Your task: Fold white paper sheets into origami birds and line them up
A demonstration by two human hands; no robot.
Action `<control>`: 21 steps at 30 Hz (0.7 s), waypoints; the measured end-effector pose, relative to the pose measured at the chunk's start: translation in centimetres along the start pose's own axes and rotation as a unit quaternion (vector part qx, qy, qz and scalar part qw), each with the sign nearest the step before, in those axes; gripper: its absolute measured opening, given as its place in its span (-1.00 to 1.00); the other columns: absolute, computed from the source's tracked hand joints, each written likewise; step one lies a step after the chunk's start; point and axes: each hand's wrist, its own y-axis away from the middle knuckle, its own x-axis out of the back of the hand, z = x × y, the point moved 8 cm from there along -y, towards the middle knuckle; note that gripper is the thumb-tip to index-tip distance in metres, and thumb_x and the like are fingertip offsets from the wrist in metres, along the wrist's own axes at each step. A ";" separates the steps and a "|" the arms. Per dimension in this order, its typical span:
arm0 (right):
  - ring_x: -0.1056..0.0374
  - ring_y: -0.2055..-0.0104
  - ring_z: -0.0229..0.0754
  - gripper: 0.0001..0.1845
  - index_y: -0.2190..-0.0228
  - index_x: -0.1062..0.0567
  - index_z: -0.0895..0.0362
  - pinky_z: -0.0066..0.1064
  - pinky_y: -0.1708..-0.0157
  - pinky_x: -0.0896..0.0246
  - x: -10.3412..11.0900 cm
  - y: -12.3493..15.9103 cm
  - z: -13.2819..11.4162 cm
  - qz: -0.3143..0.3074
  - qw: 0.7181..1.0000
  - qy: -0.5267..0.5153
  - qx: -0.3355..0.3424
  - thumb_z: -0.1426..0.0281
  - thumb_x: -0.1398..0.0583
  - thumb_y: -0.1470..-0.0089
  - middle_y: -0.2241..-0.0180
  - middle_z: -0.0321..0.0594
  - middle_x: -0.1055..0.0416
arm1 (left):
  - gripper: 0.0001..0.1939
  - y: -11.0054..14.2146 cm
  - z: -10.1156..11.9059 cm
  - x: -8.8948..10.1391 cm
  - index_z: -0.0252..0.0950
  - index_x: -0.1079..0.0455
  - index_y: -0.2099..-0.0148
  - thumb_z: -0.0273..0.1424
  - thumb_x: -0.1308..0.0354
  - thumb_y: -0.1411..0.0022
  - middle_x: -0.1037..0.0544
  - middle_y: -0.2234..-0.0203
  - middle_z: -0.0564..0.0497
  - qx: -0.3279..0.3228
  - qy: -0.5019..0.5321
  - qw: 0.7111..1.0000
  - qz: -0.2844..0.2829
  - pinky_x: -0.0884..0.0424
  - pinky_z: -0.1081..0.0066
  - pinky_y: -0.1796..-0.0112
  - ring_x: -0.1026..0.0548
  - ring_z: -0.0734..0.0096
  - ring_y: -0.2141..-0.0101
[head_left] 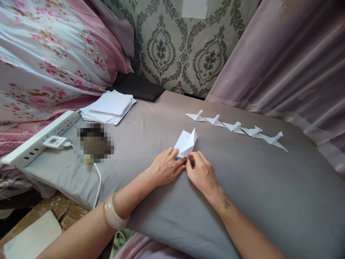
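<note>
A partly folded sheet of white paper (185,142) lies on the grey cloth, one flap standing up to a point. My left hand (167,166) presses on its near left edge, fingers bent over the paper. At its near right corner, my right hand (201,171) pinches the fold between thumb and forefinger. Both hands meet close together at the near edge, and the fingertips partly cover the paper there. Beyond them, a row of several folded white paper birds (234,126) runs across the cloth to the right.
A stack of white paper (110,106) lies at the back left, by a black folded cloth (137,86). Along the left edge is a white power strip (40,138) with a charger (57,142) and cable. A blurred-out object (95,144) sits beside it. Curtains hang on both sides.
</note>
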 end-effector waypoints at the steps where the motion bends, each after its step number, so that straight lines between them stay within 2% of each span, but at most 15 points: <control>1: -0.36 0.38 -0.22 -0.88 0.29 -0.42 0.12 -0.43 0.47 -0.05 0.0 0.0 -0.3 -0.001 1.000 0.024 0.012 0.44 -0.08 -0.14 0.31 -0.22 -0.42 | -0.59 0.0 0.0 0.0 -0.24 -0.37 0.09 -0.20 0.27 -0.41 -0.32 0.31 -0.10 0.000 -0.001 1.000 0.002 -0.25 0.29 0.30 -0.27 0.24 0.31; 6: -0.33 0.48 -0.25 -0.86 0.31 -0.42 0.14 -0.40 0.55 0.08 0.1 0.1 -1.2 -0.002 0.993 0.111 0.044 0.40 -0.07 -0.19 0.34 -0.20 -0.42 | -0.58 0.2 0.0 0.0 -0.27 -0.37 0.07 -0.21 0.27 -0.41 -0.33 0.30 -0.10 -0.005 0.009 1.000 0.001 -0.26 0.29 0.29 -0.27 0.26 0.32; 10: -0.31 0.51 -0.26 -0.83 0.40 -0.41 0.15 -0.40 0.56 0.11 0.3 0.2 -1.1 0.014 0.990 0.137 0.031 0.38 -0.06 -0.18 0.41 -0.21 -0.40 | -0.57 0.2 -0.2 0.2 -0.28 -0.34 -0.05 -0.20 0.24 -0.40 -0.34 0.28 -0.11 -0.007 0.017 1.000 -0.003 -0.28 0.29 0.27 -0.29 0.26 0.30; 14: -0.30 0.50 -0.22 -0.78 0.52 -0.33 0.12 -0.40 0.52 0.05 0.5 0.3 0.5 0.030 0.995 0.089 -0.035 0.37 -0.06 -0.15 0.51 -0.21 -0.39 | -0.55 0.3 -0.4 0.1 -0.26 -0.23 -0.20 -0.21 0.21 -0.39 -0.34 0.25 -0.12 -0.007 0.015 1.000 -0.013 -0.30 0.28 0.25 -0.31 0.24 0.28; 18: -0.28 0.52 -0.21 -0.78 0.54 -0.30 0.07 -0.40 0.48 -0.02 0.1 0.4 1.9 0.008 0.997 0.003 -0.070 0.31 -0.08 -0.12 0.57 -0.25 -0.38 | -0.57 0.3 -0.4 0.1 -0.19 -0.20 -0.22 -0.22 0.21 -0.40 -0.34 0.25 -0.11 -0.006 0.015 1.000 -0.017 -0.30 0.28 0.26 -0.31 0.24 0.28; 21: -0.27 0.54 -0.20 -0.75 0.56 -0.29 0.06 -0.39 0.48 -0.02 0.0 0.4 2.1 0.006 0.997 -0.016 -0.078 0.27 -0.08 -0.12 0.58 -0.25 -0.38 | -0.58 0.3 -0.2 0.2 -0.17 -0.19 -0.22 -0.23 0.20 -0.40 -0.33 0.27 -0.11 -0.009 0.011 1.000 -0.019 -0.28 0.30 0.28 -0.30 0.25 0.29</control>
